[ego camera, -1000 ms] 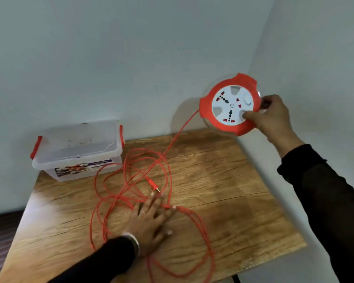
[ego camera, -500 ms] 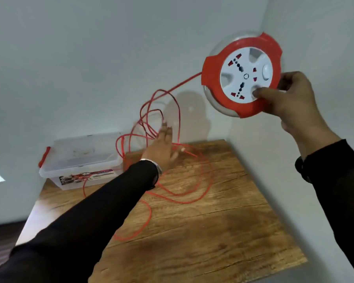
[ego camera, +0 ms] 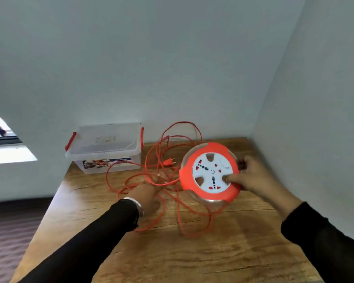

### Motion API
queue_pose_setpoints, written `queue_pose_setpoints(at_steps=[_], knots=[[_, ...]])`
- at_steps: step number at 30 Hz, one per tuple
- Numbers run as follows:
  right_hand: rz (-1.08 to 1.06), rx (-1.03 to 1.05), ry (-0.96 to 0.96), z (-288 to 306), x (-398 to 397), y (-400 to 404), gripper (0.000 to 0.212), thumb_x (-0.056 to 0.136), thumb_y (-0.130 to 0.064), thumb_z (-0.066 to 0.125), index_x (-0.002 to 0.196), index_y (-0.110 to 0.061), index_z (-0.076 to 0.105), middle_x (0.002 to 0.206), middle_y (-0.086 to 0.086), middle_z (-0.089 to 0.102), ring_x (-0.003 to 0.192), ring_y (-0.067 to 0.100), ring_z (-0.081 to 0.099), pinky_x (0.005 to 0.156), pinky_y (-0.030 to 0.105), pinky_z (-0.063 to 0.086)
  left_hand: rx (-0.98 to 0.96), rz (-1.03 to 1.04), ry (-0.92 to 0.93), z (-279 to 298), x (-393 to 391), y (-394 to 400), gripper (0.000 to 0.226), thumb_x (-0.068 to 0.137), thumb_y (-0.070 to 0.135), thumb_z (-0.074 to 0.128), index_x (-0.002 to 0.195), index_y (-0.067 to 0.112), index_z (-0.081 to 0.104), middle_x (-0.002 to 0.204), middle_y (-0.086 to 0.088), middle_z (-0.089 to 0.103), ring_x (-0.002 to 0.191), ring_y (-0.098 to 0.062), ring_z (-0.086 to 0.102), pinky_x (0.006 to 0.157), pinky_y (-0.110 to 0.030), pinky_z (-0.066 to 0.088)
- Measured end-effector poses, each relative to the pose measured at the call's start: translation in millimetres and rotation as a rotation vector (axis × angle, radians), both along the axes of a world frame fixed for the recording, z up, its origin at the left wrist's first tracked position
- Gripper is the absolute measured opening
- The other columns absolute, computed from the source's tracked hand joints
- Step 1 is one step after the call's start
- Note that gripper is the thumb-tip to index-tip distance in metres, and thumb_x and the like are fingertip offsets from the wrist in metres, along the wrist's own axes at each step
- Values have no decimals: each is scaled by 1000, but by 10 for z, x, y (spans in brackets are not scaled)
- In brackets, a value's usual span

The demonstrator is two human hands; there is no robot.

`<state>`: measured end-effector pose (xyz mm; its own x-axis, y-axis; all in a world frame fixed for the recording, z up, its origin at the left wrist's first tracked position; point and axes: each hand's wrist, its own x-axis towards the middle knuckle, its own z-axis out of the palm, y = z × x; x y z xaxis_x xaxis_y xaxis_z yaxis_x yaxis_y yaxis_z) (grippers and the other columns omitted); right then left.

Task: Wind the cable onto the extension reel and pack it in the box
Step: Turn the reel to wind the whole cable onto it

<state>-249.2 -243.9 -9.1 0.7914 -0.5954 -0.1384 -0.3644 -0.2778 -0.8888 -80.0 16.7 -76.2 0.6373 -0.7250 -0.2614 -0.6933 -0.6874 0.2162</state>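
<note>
Two hands work over a wooden table [ego camera: 223, 252] that fills the lower half of the frame. At right of centre, the right hand [ego camera: 251, 178] holds the extension reel [ego camera: 209, 173], an orange ring around a white socket face. Its thumb presses on the white face near the lower right, while the other fingers curl around the reel's far edge, mostly hidden behind the rim. Whether the reel rests on the table or is lifted just clear of it cannot be told. A clear housing shows faintly around the orange ring, and how much cable is already wound inside is hard to make out.

Left of centre, the left hand [ego camera: 146, 194] reaches into the tangle of orange cable [ego camera: 159, 218]. The hand is blurred, so I cannot tell whether its fingers are spread on the cable or pinching a strand. Loose loops spread across the table from the box to below the reel, some rising against the back wall. The plug [ego camera: 170, 161] lies between the box and the reel.

At upper left of the table stands the clear plastic box [ego camera: 105, 149] with red latches, lid on; its contents are unclear. Both black sleeves run off the bottom edge.
</note>
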Motion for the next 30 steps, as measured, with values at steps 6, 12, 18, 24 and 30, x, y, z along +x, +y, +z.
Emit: queue_pose_setpoints(at_steps=[6,12,18,24,30], knots=[[-16,76,18,-304,-5,332,61,55,-22,89,103,-18,51,100,2,65,85,20,68,74,45,58,-764,569,938,338,-579,295,27,74,9,67,100,17,67,89,2,71,66,-8,67,55,-25,52],[-97,357,-118,-632,-70,1055,51,65,-31,85,96,-29,44,94,2,63,73,9,69,52,29,54,-1199,836,1321,112,-1267,33,47,67,11,78,110,8,58,93,-11,72,72,-24,69,55,-36,58],[348,-643,-201,-424,-209,724,35,81,-35,64,113,-29,51,111,-10,50,101,4,50,81,18,43,-1108,891,1189,76,-996,205,38,55,3,66,92,2,62,71,-14,67,55,-25,62,47,-36,56],[707,-867,0,-345,-111,880,56,85,-42,53,138,-42,36,110,-7,52,105,14,46,88,30,45,-896,724,1049,199,-807,168,26,48,11,68,73,11,73,68,-15,64,52,-22,57,46,-23,44],[723,-648,97,-475,-49,973,73,88,-49,46,134,-65,-8,111,-12,41,97,10,51,70,24,40,-843,647,1008,146,-749,214,37,51,11,73,83,-5,65,70,-18,61,58,-26,54,47,-24,42]])
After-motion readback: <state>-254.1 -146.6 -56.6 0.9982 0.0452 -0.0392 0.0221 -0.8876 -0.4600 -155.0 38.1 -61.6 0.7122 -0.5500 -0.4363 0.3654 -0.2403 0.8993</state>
